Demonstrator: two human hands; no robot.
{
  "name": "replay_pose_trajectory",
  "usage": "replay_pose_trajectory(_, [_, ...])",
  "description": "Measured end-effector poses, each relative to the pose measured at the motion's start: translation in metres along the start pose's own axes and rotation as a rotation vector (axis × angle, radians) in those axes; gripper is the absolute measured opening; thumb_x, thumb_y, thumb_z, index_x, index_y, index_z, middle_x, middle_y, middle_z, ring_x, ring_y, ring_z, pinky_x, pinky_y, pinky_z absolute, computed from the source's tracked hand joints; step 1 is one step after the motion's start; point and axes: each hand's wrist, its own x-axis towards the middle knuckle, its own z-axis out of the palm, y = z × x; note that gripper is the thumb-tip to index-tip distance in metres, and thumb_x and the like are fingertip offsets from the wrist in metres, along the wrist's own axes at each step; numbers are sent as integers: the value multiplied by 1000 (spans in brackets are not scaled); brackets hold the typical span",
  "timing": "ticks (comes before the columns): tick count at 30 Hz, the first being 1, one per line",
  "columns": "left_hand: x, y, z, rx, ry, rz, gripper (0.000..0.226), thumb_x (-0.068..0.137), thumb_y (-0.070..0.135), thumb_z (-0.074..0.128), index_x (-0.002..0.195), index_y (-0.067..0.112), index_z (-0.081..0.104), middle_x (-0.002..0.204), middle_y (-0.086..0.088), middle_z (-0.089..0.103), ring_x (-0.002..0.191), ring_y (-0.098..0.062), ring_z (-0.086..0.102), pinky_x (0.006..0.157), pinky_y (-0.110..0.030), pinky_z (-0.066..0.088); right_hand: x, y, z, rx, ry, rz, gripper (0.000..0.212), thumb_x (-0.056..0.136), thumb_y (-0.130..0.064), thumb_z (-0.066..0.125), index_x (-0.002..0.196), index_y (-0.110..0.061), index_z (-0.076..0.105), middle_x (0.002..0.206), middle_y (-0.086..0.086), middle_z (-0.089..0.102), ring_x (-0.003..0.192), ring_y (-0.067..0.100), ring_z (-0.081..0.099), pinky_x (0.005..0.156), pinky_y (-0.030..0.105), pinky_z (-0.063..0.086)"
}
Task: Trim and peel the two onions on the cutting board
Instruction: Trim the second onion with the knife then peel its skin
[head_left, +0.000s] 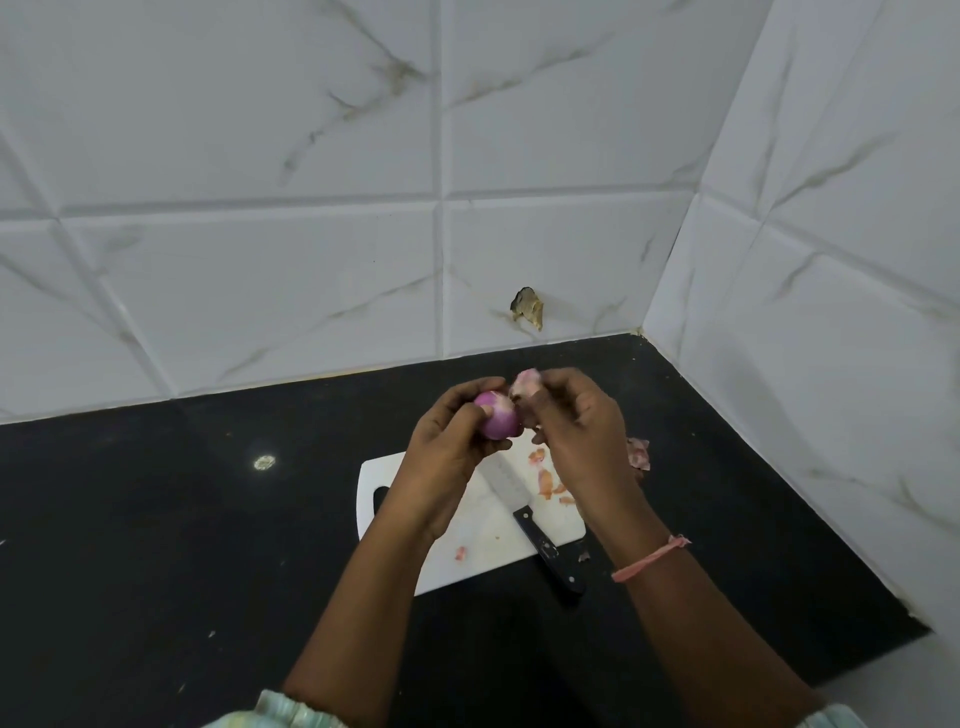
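One onion (497, 414), purple and glossy, is held up above the far end of the cutting board (483, 540) by the left hand (451, 452), whose fingers are curled round it from the left and from underneath. Only this one onion can be seen. Just to its right, a pale pink piece of skin (523, 384) is pinched between the bent fingers of the right hand (576, 431), close against the onion's top. The two hands are nearly touching.

One white cutting board lies on the black counter (182, 519) beneath the hands. One knife (530, 519) is laid across it, its blade pointing to the far left and its black handle reaching over the near right edge onto the counter. Several small peel scraps (545, 480) are scattered on the right part of the board, and one more is seen near the board's near edge. One heap of peelings (639, 453) is partly hidden behind the right hand, on the counter just right of the board. One pink thread (649, 560) is worn round the right wrist.
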Motion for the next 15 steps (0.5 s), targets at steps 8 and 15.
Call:
replay_pose_trajectory(8, [-3, 7, 6, -354, 5, -243, 39, 103, 24, 50, 134, 2, 53, 121, -25, 68, 104, -40, 71, 89, -39, 59, 11, 31, -17, -139, 138, 167, 21, 98, -12, 56, 113, -16, 70, 90, 2, 73, 63, 6, 65, 57, 17, 54])
replay_pose_trajectory(15, [-4, 5, 10, -389, 5, -364, 69, 85, 46, 54, 131, -5, 50, 111, -30, 70, 93, -35, 75, 78, -33, 63, 3, 24, -23, -190, 255, -133, 10, 89, -16, 70, 96, -20, 64, 88, -13, 65, 82, 2, 64, 70, 13, 51])
